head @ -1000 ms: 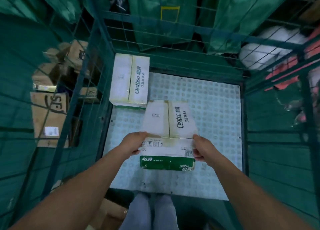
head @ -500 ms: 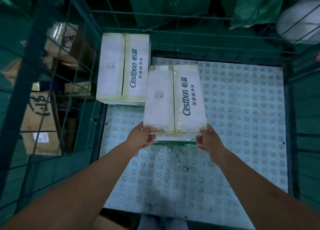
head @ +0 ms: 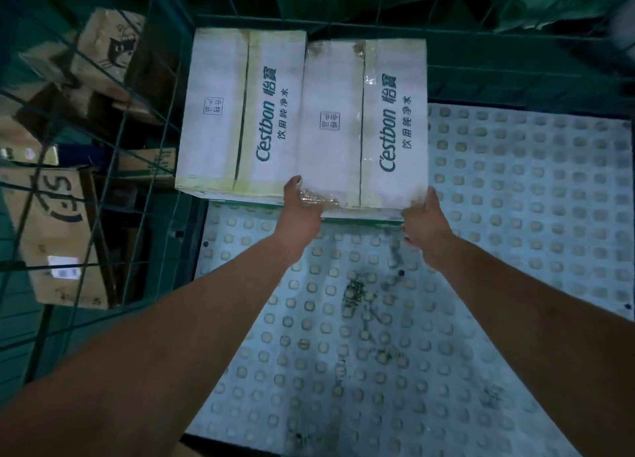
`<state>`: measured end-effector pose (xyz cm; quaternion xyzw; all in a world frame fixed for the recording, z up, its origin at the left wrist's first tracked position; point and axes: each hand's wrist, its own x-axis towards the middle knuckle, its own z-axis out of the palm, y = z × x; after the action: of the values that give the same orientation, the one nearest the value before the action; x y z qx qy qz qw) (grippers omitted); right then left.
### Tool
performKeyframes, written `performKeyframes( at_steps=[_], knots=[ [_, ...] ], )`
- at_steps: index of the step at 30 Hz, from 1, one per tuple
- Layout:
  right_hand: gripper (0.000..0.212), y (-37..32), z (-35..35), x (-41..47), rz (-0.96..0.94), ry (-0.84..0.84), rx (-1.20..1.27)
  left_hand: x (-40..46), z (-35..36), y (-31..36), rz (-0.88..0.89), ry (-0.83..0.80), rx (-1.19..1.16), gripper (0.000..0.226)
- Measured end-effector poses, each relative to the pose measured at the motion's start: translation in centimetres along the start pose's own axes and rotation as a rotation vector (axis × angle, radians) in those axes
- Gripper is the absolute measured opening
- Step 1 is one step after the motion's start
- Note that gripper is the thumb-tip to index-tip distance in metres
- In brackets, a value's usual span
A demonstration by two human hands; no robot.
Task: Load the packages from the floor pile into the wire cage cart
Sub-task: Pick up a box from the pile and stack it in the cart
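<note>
White cardboard everywhere in this one. Two white rectangular cartons with teal "Cestbon" lettering sit side by side at the far left of the cart's pale studded plastic floor (head: 515,216). The left carton (head: 237,112) is tucked into the back left corner of the green wire cage cart (head: 515,75), right up against the mesh. The right carton (head: 364,123) touches it along its long side, and its far end reaches the back wall.

Both hands are on the near end of that right carton. The left hand (head: 299,212) has its grip wrapped on the near left corner, thumb up on the taped top edge. The right hand (head: 424,219) grips the near right corner the same way, fingers curled under where I can't see them. Can't tell if the near end is fully down on the floor or slightly lifted.

Some dark grime is smeared on the studded floor nearer the camera. Through the left mesh you can see brown cardboard boxes (head: 58,229) piled outside the cart.
</note>
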<state>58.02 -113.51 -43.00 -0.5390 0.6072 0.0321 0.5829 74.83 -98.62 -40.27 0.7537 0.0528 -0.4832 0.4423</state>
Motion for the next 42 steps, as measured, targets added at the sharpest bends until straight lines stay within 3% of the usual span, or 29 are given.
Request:
performKeyframes(
  at_steps=[9,19,27,32,42],
  knots=[
    [0.076,0.2,1.0,1.1,0.052,-0.033,-0.030,1.1,-0.5,-0.2,-0.023,0.018,-0.031,0.070],
    [0.078,1.5,3.2,-5.3,0.052,-0.126,-0.005,-3.2,-2.0,-2.7,-0.060,-0.060,0.070,0.064],
    [0.069,-3.3,4.6,-20.2,0.189,-0.209,0.082,-16.3,-6.7,-0.5,-0.107,-0.081,0.027,0.046],
    [0.060,-7.0,4.2,-32.6,0.152,-0.263,0.086,-28.7,-10.8,1.8,-0.125,-0.089,-0.109,0.030],
    [0.046,-11.0,3.4,-52.1,0.062,-0.377,-0.002,-47.5,-15.8,0.8,-0.102,0.031,-0.295,0.021]
  ],
)
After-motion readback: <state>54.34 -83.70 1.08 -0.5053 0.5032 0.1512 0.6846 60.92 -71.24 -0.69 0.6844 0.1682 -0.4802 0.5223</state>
